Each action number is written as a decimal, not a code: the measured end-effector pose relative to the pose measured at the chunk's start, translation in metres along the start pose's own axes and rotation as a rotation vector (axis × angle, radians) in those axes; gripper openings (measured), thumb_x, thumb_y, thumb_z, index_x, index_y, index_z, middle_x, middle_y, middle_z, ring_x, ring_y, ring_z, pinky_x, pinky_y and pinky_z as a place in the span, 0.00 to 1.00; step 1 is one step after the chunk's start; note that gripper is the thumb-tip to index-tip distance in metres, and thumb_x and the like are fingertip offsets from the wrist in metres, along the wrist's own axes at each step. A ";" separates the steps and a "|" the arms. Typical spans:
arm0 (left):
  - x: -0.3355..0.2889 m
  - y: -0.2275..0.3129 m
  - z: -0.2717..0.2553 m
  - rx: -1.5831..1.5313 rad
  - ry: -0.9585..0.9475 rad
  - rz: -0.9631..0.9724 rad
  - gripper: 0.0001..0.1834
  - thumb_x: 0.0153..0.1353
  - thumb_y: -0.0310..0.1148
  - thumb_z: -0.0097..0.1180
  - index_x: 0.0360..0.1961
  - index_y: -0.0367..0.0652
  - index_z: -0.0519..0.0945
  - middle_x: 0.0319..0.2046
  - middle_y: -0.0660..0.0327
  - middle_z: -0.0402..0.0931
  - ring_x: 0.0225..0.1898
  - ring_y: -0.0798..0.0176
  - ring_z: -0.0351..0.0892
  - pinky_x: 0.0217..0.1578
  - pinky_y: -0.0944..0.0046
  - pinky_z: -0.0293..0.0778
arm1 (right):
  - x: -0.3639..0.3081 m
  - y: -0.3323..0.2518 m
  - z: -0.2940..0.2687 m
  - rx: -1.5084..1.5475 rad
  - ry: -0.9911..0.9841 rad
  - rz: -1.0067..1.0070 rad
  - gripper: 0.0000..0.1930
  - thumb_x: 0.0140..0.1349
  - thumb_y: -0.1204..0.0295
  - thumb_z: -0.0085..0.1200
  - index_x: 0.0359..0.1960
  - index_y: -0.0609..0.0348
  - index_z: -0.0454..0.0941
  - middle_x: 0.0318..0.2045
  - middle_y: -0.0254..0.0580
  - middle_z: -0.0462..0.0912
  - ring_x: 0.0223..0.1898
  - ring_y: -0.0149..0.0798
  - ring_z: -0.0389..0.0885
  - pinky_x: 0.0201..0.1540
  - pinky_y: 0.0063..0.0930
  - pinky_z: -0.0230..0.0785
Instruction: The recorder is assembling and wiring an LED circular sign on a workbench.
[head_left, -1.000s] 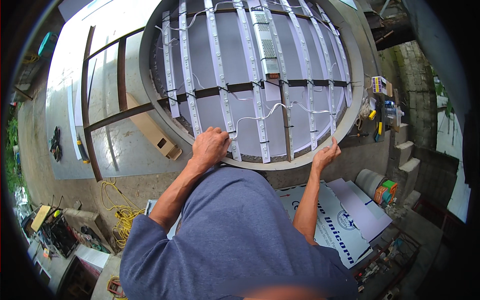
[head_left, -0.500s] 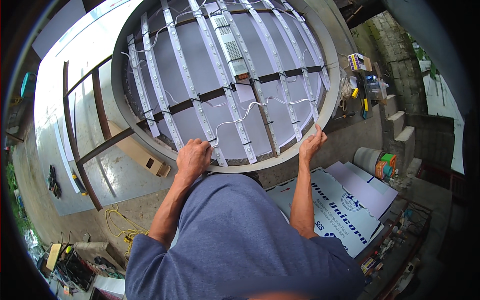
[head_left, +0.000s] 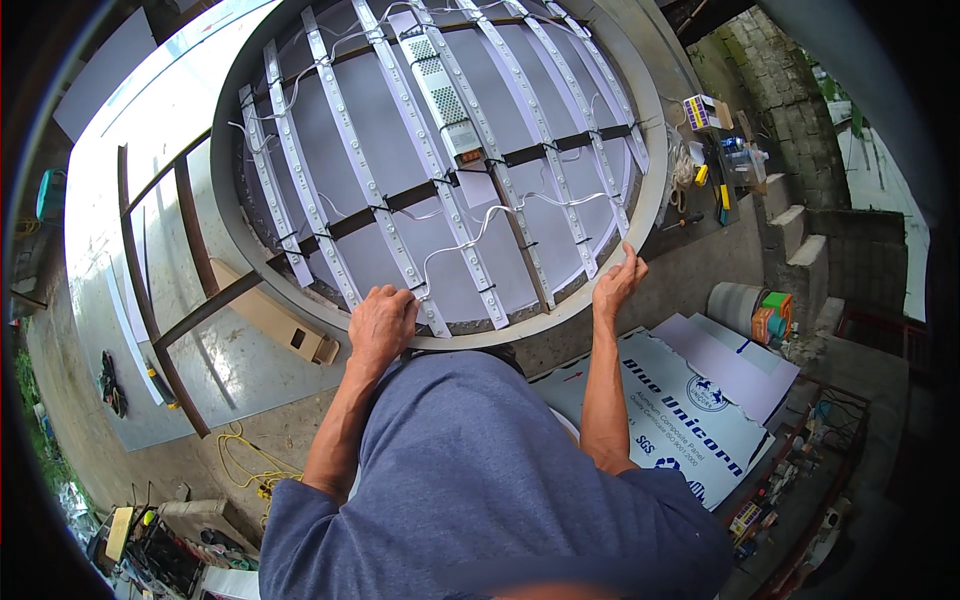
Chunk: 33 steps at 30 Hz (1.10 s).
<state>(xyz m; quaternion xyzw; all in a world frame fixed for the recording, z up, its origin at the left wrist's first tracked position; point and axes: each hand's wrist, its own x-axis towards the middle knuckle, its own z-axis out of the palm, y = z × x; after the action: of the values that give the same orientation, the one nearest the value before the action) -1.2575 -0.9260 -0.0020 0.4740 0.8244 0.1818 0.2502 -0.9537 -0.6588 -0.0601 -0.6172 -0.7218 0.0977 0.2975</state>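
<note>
In front of me lies a round light box [head_left: 486, 342] with a grey rim, its open side up. Rows of white LED strips [head_left: 402, 103] cross it over dark metal bars [head_left: 345, 224]. A perforated metal power supply [head_left: 442, 98] is fixed near its middle, and a loose white wire [head_left: 472, 246] loops across the near strips. My left hand [head_left: 382, 325] is closed over the near rim, fingertips beside a strip's end and the wire; what lies under them is partly hidden. My right hand [head_left: 616, 285] grips the rim at the near right, thumb against its edge.
Left of the box, a brown metal frame [head_left: 186, 225] and a long cardboard box [head_left: 262, 318] lie on a shiny sheet. Yellow cord [head_left: 250, 462] trails on the floor. At right are printed panels [head_left: 668, 400], a grey bucket [head_left: 735, 305], hand tools [head_left: 722, 190] and concrete steps [head_left: 803, 250].
The light box sits slightly farther left in the picture, as does much of the surroundings. Both hands keep their places on its rim.
</note>
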 end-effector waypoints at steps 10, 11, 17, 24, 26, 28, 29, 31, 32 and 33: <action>0.000 0.000 0.001 0.011 -0.014 -0.006 0.12 0.63 0.39 0.58 0.33 0.42 0.85 0.32 0.55 0.80 0.40 0.51 0.80 0.39 0.51 0.77 | 0.000 -0.003 -0.001 -0.036 -0.001 0.005 0.23 0.62 0.85 0.43 0.58 0.57 0.74 0.50 0.53 0.68 0.54 0.54 0.70 0.58 0.46 0.63; -0.001 0.000 0.001 0.011 -0.014 -0.005 0.12 0.63 0.39 0.58 0.33 0.42 0.85 0.32 0.55 0.80 0.40 0.51 0.80 0.39 0.51 0.77 | 0.000 -0.003 -0.002 -0.035 -0.004 0.011 0.23 0.62 0.85 0.43 0.58 0.57 0.74 0.50 0.53 0.68 0.54 0.54 0.71 0.58 0.46 0.64; 0.000 0.000 0.001 0.007 -0.004 -0.001 0.12 0.62 0.39 0.58 0.33 0.42 0.85 0.33 0.55 0.80 0.40 0.51 0.80 0.39 0.51 0.77 | 0.000 0.002 0.000 -0.032 0.009 0.007 0.23 0.62 0.85 0.43 0.58 0.56 0.75 0.50 0.53 0.68 0.54 0.54 0.71 0.57 0.46 0.64; -0.001 0.000 0.000 0.001 0.002 0.000 0.11 0.62 0.38 0.58 0.33 0.41 0.85 0.32 0.54 0.80 0.39 0.50 0.80 0.38 0.51 0.77 | 0.000 0.005 0.001 -0.038 0.012 -0.013 0.23 0.61 0.85 0.43 0.58 0.56 0.75 0.50 0.53 0.68 0.54 0.55 0.70 0.57 0.46 0.64; 0.000 -0.001 0.001 0.001 0.004 0.004 0.11 0.62 0.38 0.58 0.33 0.41 0.85 0.32 0.54 0.80 0.39 0.51 0.80 0.38 0.51 0.77 | 0.000 0.005 0.001 -0.030 0.009 -0.029 0.24 0.61 0.85 0.42 0.58 0.57 0.75 0.50 0.53 0.68 0.54 0.55 0.70 0.58 0.46 0.64; 0.000 -0.001 0.002 0.001 0.006 0.007 0.11 0.62 0.38 0.58 0.33 0.41 0.85 0.31 0.55 0.80 0.39 0.51 0.80 0.38 0.51 0.77 | 0.000 0.005 0.001 -0.027 0.011 -0.026 0.24 0.60 0.85 0.42 0.58 0.57 0.75 0.50 0.53 0.68 0.54 0.55 0.70 0.58 0.46 0.63; 0.000 -0.001 0.002 0.002 0.004 0.006 0.11 0.62 0.38 0.58 0.32 0.41 0.84 0.31 0.55 0.80 0.39 0.51 0.80 0.38 0.51 0.77 | -0.001 0.005 0.001 -0.025 0.013 -0.023 0.24 0.60 0.85 0.42 0.58 0.57 0.75 0.50 0.53 0.68 0.54 0.54 0.70 0.58 0.46 0.63; -0.001 -0.001 0.002 0.004 0.002 0.004 0.11 0.62 0.38 0.58 0.32 0.41 0.84 0.31 0.55 0.79 0.39 0.51 0.80 0.38 0.51 0.77 | -0.001 0.005 0.001 -0.028 0.017 -0.024 0.24 0.60 0.85 0.42 0.58 0.57 0.75 0.50 0.53 0.68 0.54 0.54 0.70 0.58 0.46 0.63; -0.001 -0.001 0.002 0.000 0.002 0.002 0.11 0.62 0.38 0.58 0.32 0.41 0.84 0.30 0.55 0.79 0.39 0.51 0.80 0.38 0.51 0.77 | 0.000 0.005 0.001 -0.030 0.021 -0.026 0.23 0.60 0.85 0.42 0.57 0.57 0.75 0.50 0.53 0.68 0.54 0.54 0.70 0.58 0.46 0.63; -0.001 -0.001 0.002 -0.004 0.003 -0.001 0.11 0.62 0.38 0.58 0.32 0.41 0.84 0.30 0.55 0.79 0.38 0.51 0.80 0.38 0.51 0.77 | 0.000 0.004 0.001 -0.030 0.021 -0.026 0.23 0.60 0.85 0.42 0.57 0.57 0.75 0.50 0.53 0.68 0.54 0.54 0.70 0.58 0.46 0.63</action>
<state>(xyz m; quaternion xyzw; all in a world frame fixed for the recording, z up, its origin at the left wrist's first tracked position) -1.2565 -0.9267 -0.0039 0.4730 0.8246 0.1840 0.2500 -0.9506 -0.6580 -0.0635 -0.6132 -0.7281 0.0764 0.2968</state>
